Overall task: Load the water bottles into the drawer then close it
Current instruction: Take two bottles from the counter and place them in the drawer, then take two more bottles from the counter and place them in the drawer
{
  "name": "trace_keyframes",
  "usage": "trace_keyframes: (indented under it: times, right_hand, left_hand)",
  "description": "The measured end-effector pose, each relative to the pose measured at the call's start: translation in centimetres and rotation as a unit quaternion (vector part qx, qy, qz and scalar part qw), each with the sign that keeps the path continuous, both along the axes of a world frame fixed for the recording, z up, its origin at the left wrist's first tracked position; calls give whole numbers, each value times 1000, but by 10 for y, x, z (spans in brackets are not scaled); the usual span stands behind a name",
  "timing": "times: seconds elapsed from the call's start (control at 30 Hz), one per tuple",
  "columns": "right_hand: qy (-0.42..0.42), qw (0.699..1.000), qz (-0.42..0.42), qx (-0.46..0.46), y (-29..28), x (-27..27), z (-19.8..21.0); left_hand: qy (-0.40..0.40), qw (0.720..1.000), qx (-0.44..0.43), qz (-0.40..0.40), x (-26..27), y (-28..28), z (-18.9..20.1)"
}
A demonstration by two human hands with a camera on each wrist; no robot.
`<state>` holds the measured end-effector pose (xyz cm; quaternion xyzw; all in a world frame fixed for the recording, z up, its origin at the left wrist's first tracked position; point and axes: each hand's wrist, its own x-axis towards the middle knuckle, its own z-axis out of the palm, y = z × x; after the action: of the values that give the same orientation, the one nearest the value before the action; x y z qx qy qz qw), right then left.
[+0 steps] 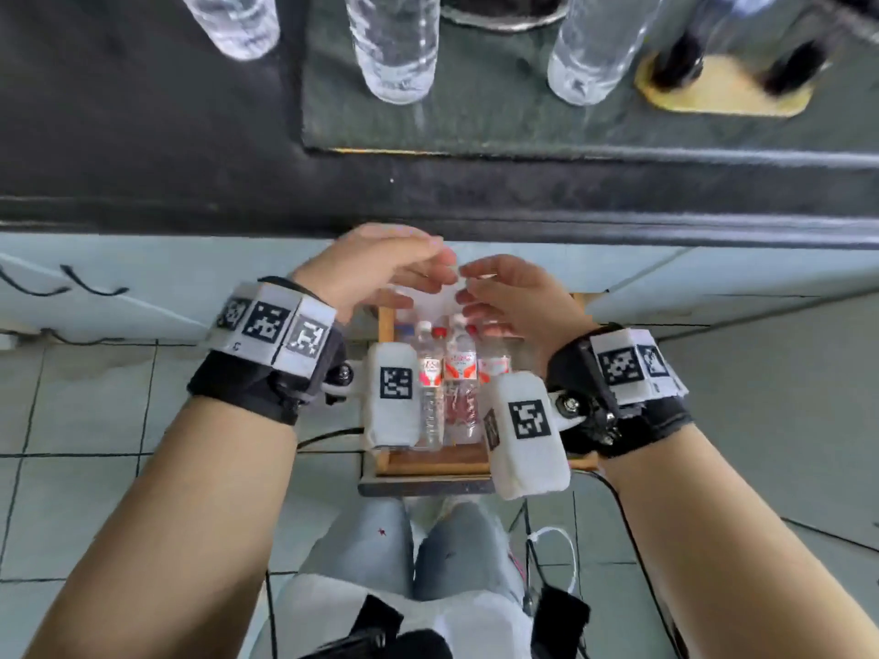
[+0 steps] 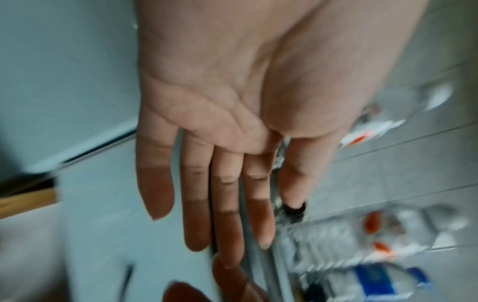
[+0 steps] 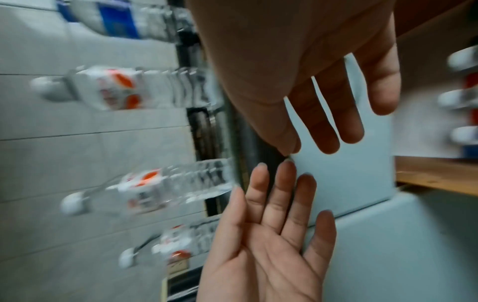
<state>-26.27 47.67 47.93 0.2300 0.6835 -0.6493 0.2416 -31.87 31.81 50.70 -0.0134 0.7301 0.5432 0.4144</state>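
Several loaded: water bottles (image 1: 449, 373) lie in the open drawer (image 1: 428, 461), frame centre.
Left on counter: three bottles (image 1: 395, 45) stand at the frame's top.
Hands: left hand (image 1: 376, 273) and right hand (image 1: 513, 302) hover above the drawer, fingers straight, holding nothing.
Remaining: load those, then close it.
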Motion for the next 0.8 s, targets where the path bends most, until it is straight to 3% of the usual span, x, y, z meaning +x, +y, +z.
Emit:
trace_keyframes:
  times: [0.1,0.2,0.33,0.4,0.6,0.7,0.8]
  right_hand:
    - [95,995,-28,28,-15,-31,47]
    - [181,972,-125,79,-27,-67,75]
    - [238,949,-153,142,-41,-112,87]
    - [269,945,-128,133,-48,-133,94]
    - [291,946,-133,58,-62,-167,94]
    - [301,941,-142,64,-63,-165,85]
    - [312,938,-142,61,-61,-157,83]
  left_hand:
    - [57,998,15,7,-32,-24,50]
    - [84,990,24,114,-63,-48,74]
    - [119,939,18,323,-109,-75,72]
    - [180,910,13,373,-131,-83,69]
    - [247,896,62,365,-164,-74,64]
    - [281,875,-8,395,-170,-64,65]
    - [310,876,-47,367,-165,-58,64]
